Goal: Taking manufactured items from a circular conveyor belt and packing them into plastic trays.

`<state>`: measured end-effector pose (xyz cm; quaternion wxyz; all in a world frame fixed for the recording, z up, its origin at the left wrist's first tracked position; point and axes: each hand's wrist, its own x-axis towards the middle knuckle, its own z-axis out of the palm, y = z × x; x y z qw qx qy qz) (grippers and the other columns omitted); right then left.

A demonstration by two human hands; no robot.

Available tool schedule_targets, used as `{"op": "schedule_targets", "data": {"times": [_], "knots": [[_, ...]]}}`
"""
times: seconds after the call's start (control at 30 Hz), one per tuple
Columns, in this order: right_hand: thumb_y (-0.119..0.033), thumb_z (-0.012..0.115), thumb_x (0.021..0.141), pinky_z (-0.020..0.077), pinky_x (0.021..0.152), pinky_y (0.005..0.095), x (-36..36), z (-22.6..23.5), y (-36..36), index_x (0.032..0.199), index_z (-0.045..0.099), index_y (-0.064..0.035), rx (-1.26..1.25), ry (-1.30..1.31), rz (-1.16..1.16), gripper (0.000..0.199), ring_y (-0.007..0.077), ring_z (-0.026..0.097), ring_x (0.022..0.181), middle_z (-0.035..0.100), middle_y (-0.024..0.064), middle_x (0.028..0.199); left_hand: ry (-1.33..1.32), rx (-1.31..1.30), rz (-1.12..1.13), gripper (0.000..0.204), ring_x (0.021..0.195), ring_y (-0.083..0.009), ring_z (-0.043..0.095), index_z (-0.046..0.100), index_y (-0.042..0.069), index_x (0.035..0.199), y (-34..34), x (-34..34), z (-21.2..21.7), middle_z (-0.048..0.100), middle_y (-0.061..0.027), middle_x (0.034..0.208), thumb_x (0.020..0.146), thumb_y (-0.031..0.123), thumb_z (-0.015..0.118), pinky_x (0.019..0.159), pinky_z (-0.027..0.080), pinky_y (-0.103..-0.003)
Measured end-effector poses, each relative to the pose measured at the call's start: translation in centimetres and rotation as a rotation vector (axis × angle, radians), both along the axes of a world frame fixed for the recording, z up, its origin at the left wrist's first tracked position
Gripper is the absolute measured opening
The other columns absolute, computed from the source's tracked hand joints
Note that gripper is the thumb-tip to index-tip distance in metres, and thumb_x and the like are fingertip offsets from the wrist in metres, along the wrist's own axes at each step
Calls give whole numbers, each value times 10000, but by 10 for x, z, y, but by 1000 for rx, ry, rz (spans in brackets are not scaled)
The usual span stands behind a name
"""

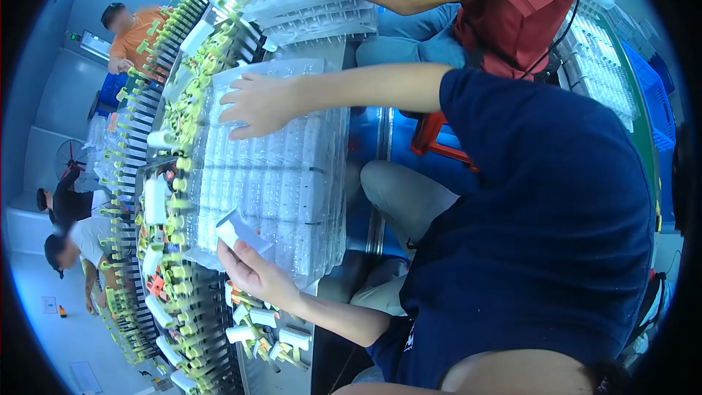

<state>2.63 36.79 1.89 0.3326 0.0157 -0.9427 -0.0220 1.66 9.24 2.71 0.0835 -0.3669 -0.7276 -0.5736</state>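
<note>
My right hand (257, 106) lies with its fingers spread over a stack of clear plastic trays (267, 190), palm down. Below it in the view, my left hand (252, 271) grips a white, hollow-looking plastic part (238, 230) between thumb and fingers, above the trays' lower edge. Rows of pockets run across the stack, and pale shapes show through the clear plastic. Beside the trays, yellow-green pieces (179, 113) and white tubular parts (155, 201) crowd a row of dark slats. More white parts with yellow-green pieces (272, 333) lie nearer the bottom.
A co-worker in a red shirt (515, 0) sits close by, arm stretched over another tray stack (314, 18). A red stool (431, 139) stands between us. Filled trays (599, 58) and a blue crate (647, 91) are at right. Other people work beyond the slatted row.
</note>
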Motion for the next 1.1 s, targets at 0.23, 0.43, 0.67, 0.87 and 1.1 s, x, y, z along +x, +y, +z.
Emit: {"op": "schedule_targets", "data": {"times": [0.23,0.43,0.67,0.87,1.1], "knots": [[-388,592,846,412,913,470,12,6,-7,1013,658,-97,-249,17,-188,341,266,549,1074,593,112,1089,-44,32,6,307,840,-163,564,537,-36,1137,7,-9,4,605,-100,935,1007,227,447,805,439,-305],[-349,602,833,418,931,452,25,12,3,978,664,-69,-341,34,-206,321,280,543,1115,586,134,1139,-330,147,-172,362,967,-243,633,513,-96,1146,20,-79,64,628,-193,1093,975,223,500,901,493,-363],[-303,602,786,488,802,446,9,-3,4,875,664,-67,-207,340,-104,260,283,587,991,591,114,981,-287,-142,-16,406,771,-187,645,575,-86,1036,72,-220,72,654,-133,933,952,310,535,696,507,-296],[-283,622,773,481,836,442,7,-3,5,893,668,-58,-269,257,-110,259,294,585,983,590,121,980,-385,-275,3,398,771,-199,630,577,-79,1047,60,-264,76,636,-117,938,943,303,529,617,523,-319],[-246,643,748,471,857,416,14,0,6,854,683,-45,-340,341,19,231,314,580,979,577,146,979,101,-689,418,535,932,-316,619,512,-109,1107,27,-278,81,619,-229,1010,914,389,483,746,510,-399]]}}
